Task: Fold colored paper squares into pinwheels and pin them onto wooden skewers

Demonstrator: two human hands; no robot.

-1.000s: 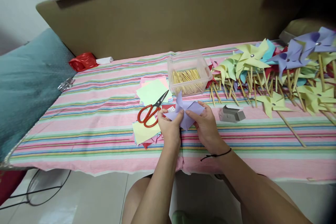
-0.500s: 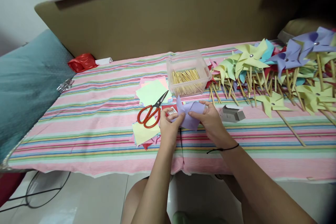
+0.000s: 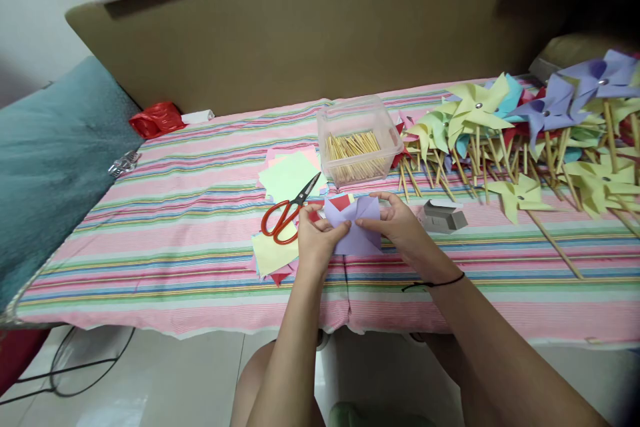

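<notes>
Between my two hands is a purple paper square (image 3: 357, 240) with cut flaps, its upper flaps bent up and curling toward the centre. My left hand (image 3: 320, 235) pinches its left side with thumb and fingers. On the right side, my right hand (image 3: 395, 220) grips the paper, thumb near the middle. Scissors with red handles (image 3: 286, 217) lie beside my left hand, on top of paper stacks. Pale green sheets (image 3: 289, 175) are under the blades, and a pale yellow sheet (image 3: 275, 252) is under the handles. Red paper (image 3: 341, 203) shows behind the purple square.
A clear plastic box (image 3: 360, 123) of wooden sticks (image 3: 357, 150) stands behind my hands. Many finished pinwheels (image 3: 477, 107) crowd the right side. A small grey box (image 3: 443, 217) sits near my right hand. A red plastic bag (image 3: 157, 120) lies far left on the striped cloth (image 3: 175, 213).
The purple paper has turned flatter and sunk slightly, its flaps now curling differently. My left hand has shifted a little left; my right hand has moved slightly right.
</notes>
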